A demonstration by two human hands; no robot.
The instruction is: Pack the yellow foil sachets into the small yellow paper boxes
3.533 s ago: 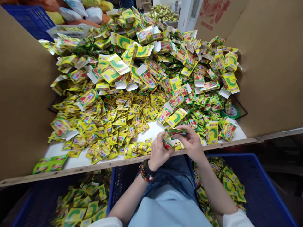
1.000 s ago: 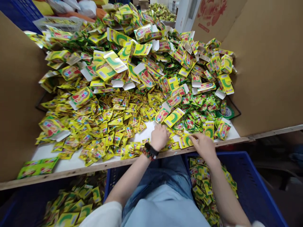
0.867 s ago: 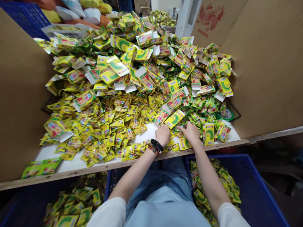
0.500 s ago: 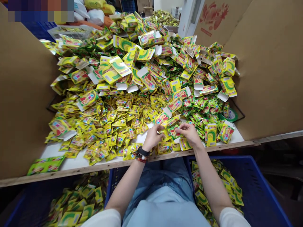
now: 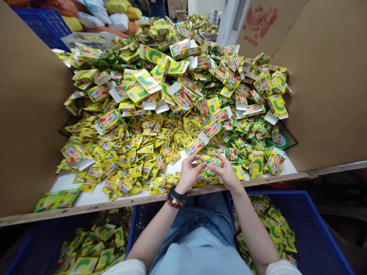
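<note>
My left hand and my right hand meet just above the table's near edge, fingers curled around a small yellow-green carton with sachets held between them. Directly under the hands lie a few loose sachets. A broad heap of yellow sachets spreads to the left of the hands, and green sachets lie to the right. Flat and half-opened cartons pile up behind them.
The white table is walled by tall cardboard sheets, one on the left and one on the right. Blue crates holding filled cartons stand below on both sides of my lap. A tape roll lies at the right.
Both hands reached down to the table beside the heap, then lifted and came together again near the table edge, now closed on a carton and sachets.
</note>
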